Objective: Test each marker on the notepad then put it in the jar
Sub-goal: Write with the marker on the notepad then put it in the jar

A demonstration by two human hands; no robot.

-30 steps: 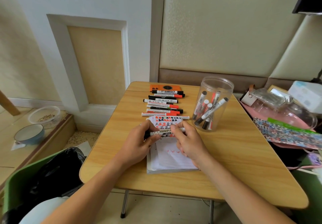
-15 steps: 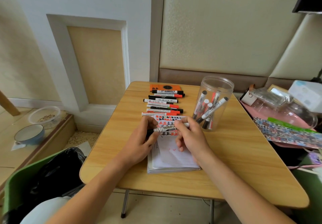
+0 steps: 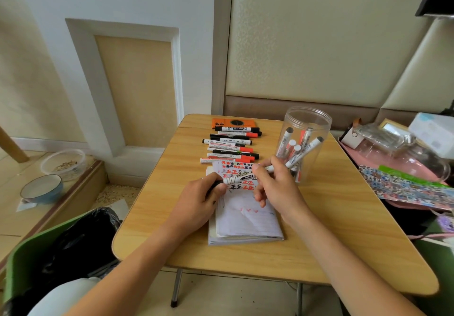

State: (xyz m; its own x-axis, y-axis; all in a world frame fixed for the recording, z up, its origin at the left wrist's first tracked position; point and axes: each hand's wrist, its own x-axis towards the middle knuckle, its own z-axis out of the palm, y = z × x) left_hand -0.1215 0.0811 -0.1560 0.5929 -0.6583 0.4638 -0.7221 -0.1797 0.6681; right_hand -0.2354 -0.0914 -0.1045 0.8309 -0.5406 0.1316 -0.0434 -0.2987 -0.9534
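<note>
A white marker [image 3: 239, 178] with a black cap is held across the top of the notepad [image 3: 243, 222]. My left hand [image 3: 199, 205] grips its black cap end, and my right hand [image 3: 275, 188] pinches the barrel near its other end. The notepad lies on the wooden table [image 3: 319, 229], with red and black test marks on its upper page. A clear plastic jar [image 3: 303, 141] stands to the right of the pad with several markers inside. A row of several red and black markers [image 3: 231, 147] lies beyond the pad.
An orange device [image 3: 234, 122] sits at the table's far edge behind the marker row. Pink trays with clutter [image 3: 405, 165] crowd the right side. A green chair with a black bag [image 3: 81, 242] is at the lower left, and bowls [image 3: 41, 189] sit on the floor.
Both hands have lifted the marker slightly and shifted it toward the far right, its right end rising toward the jar. The notepad is more exposed below the hands.
</note>
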